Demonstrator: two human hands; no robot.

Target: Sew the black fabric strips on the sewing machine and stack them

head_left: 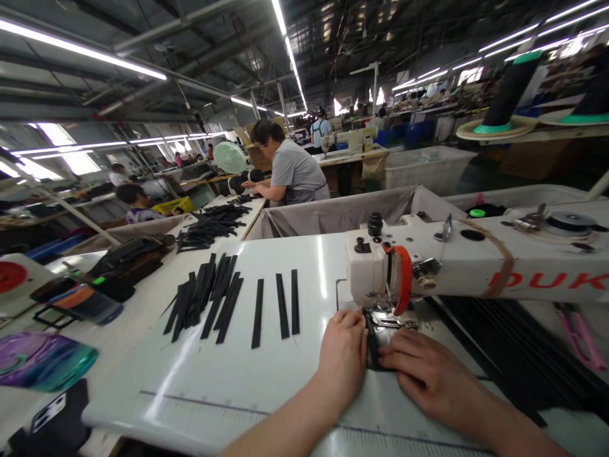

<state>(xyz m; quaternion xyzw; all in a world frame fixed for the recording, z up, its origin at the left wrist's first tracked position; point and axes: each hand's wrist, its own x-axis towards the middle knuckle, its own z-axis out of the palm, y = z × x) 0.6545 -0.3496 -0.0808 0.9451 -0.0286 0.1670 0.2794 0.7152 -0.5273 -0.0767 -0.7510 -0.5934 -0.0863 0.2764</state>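
Observation:
A white sewing machine (375,270) with an orange guard stands over the table. Under its metal presser foot (384,318) lies a black strip of material (373,357). Along the strip's left edge rests my left hand (345,348), its fingers curled and pressed together beside the needle area. My right hand (425,368) holds the near right side of the strip, with fingers bent and close together. Both hands stay low against the tabletop. The fingertips and the strip's far end are partly hidden.
Loose short black strips (209,295) lie left of the machine. Long black strips (528,355) and pink snips (580,336) are at right. A purple bottle (45,362) and a phone (54,422) sit at left. A co-worker (295,171) works beyond a fabric-lined bin (328,212).

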